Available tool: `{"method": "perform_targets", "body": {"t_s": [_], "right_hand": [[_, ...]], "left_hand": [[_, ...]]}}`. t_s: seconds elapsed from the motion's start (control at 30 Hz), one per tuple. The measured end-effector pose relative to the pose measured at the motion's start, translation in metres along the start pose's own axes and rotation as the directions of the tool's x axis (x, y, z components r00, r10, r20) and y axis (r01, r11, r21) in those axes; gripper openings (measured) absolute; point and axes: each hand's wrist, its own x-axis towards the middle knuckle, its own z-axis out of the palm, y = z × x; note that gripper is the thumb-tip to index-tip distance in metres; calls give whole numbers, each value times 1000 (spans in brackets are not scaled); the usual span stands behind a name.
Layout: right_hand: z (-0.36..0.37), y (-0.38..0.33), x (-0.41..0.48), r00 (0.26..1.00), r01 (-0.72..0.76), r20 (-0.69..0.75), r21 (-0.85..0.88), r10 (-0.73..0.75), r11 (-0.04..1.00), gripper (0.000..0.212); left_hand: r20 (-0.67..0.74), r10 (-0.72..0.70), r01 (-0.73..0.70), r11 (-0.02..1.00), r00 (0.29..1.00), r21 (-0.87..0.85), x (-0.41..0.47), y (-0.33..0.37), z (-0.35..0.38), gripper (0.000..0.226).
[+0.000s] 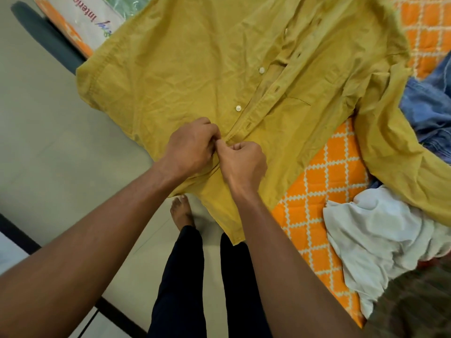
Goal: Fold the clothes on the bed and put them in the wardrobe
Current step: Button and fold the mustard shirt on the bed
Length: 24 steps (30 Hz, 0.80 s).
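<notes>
Here, both hands — left hand (192, 147), right hand (241, 162) — pinching yellow shirt (195, 69) placket

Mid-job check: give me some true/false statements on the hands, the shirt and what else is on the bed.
1. The left hand and right hand both pinch the yellow shirt at its button strip. True.
2. The yellow shirt is already folded into a neat stack. False: it lies spread out, unfolded.
3. A white garment lies crumpled to the right of the shirt. True.
4. The bed cover is plain blue. False: it is orange with a white lattice pattern.
</notes>
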Motion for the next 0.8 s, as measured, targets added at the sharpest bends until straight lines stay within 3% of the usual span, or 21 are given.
{"method": "perform_targets", "body": {"t_s": [0.13, 0.23, 0.37, 0.57, 0.8], "right_hand": [[-5, -12, 11, 998, 7, 62, -106, -1, 994, 37], [-9, -16, 12, 995, -37, 87, -94, 45, 995, 32], [-3, -13, 0, 995, -101, 19, 148, 99, 984, 29], [20, -13, -11, 987, -158, 45, 417, 153, 895, 12], [37, -10, -16, 974, -144, -57, 593, 220, 792, 11]], "left_hand": [[29, -31, 30, 999, 999, 24, 6, 2, 0, 17], [1, -88, 88, 989, 996, -117, 4, -1, -3, 8], [12, -267, 250, 887, 964, -389, 3, -1, -11, 8], [118, -375, 360, 683, 920, -636, 3, -15, -21, 9], [177, -295, 339, 699, 939, -629, 5, -24, -19, 8]]}}
